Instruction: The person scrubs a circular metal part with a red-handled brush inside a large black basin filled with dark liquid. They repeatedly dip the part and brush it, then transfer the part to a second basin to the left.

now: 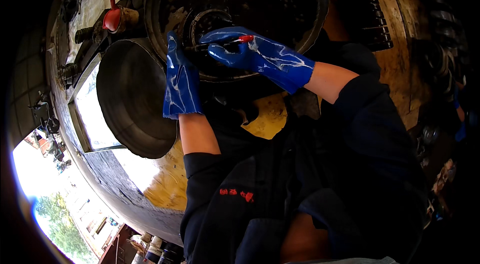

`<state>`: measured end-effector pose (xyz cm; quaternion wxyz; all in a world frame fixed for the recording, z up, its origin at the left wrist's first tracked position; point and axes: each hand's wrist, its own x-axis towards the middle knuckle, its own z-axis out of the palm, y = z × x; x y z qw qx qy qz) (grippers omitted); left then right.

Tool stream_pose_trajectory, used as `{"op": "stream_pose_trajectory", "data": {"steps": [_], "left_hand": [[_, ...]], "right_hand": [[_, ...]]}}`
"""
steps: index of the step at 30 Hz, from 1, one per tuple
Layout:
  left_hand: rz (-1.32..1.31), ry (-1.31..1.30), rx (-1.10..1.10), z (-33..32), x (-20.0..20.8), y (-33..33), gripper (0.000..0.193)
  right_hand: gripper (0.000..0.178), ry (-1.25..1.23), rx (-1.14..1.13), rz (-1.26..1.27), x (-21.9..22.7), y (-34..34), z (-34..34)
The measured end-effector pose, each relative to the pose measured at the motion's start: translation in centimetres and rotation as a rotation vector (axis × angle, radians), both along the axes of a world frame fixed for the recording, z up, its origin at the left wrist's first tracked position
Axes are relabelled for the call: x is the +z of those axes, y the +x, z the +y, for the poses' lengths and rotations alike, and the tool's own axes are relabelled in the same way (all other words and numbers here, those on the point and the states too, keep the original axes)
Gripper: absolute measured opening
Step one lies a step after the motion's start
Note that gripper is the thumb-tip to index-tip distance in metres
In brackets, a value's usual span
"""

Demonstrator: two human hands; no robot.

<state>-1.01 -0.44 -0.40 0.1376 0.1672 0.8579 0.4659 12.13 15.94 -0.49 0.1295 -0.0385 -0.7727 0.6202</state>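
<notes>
Both my hands wear blue rubber gloves streaked with white, over a wide round basin (320,9) of dark, speckled liquid. My right hand (237,49) is closed round a thin tool with a red end (245,39); its kind is unclear, and its dark shaft points left. My left hand (180,66) stands edge-on at the near left of the basin, gripping the left side of a dark ring-shaped part (202,15). The ring curves above the liquid between my hands. Its lower side is lost in shadow and behind the gloves.
A large, deep metal drum (132,99) stands left of the basin. Beyond it a red funnel (114,18) rests by a grimy container. Black ribbed parts (365,19) lie on the brown surface at right. A yellow, stained piece (267,116) shows below the basin.
</notes>
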Motion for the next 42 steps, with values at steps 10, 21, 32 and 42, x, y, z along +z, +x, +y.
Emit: {"op": "stream_pose_trajectory", "data": {"steps": [10,21,32,42], "left_hand": [[0.045,-0.027,-0.015,0.3,0.1,0.0,0.046],[0.114,-0.095,-0.011,-0.6,0.0,0.8,0.046],[0.154,-0.112,-0.025,0.0,0.1,-0.6,0.046],[0.198,-0.140,-0.046,0.3,0.2,-0.6,0.047]], "right_hand": [[0.030,0.000,0.033,0.051,-2.1,-0.1,0.4],[0.035,-0.163,-0.344,-0.579,-4.7,0.5,5.5],[0.027,-0.042,0.027,0.051,0.1,-3.3,0.3],[0.023,-0.360,-0.228,-0.406,-2.5,-7.9,3.9]]}}
